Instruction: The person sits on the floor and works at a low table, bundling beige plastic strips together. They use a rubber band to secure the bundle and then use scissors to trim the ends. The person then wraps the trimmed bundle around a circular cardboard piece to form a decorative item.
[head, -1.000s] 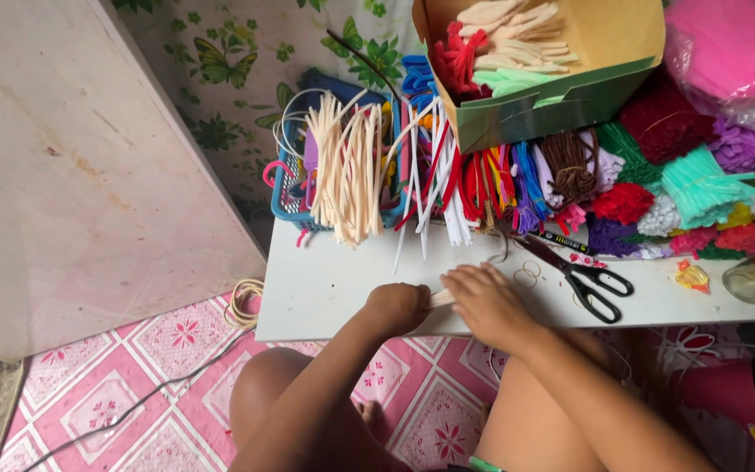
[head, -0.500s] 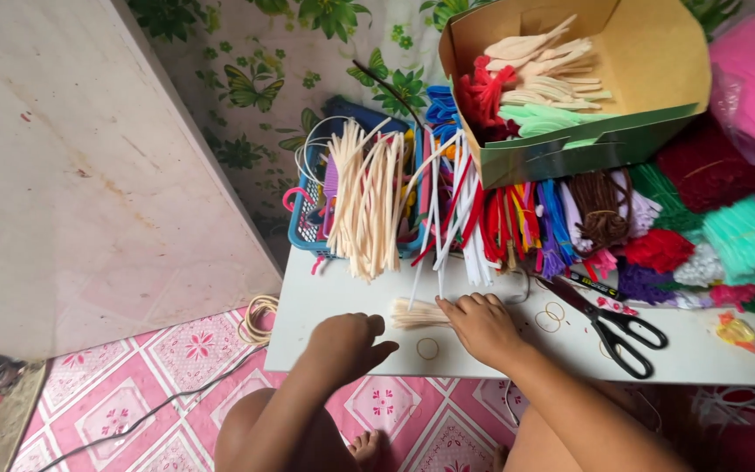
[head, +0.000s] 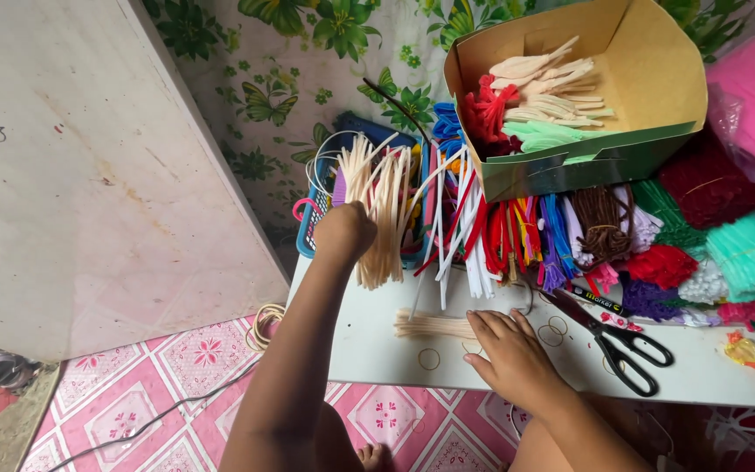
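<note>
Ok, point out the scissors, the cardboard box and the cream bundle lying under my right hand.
scissors (head: pixel 615 343), head view, on the pivot.
cardboard box (head: pixel 657 70), head view, on its inner right wall.
cream bundle (head: pixel 430 325), head view, on its middle, left of the right hand (head: pixel 510 354).

free: table front (head: pixel 377 350) | blocked: scissors (head: pixel 622 341), pipe-cleaner piles (head: pixel 517 236)

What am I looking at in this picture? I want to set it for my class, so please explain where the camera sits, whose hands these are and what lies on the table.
The camera is worn on a person's head and looks down, so both bare arms are that person's own. The left hand reaches into the cream pipe cleaners hanging from a blue basket. The right hand rests flat on a small cream bundle lying on the white table. Black scissors lie to the right. Behind them are colourful pipe cleaners and a cardboard box holding cream, red and green pieces.
</note>
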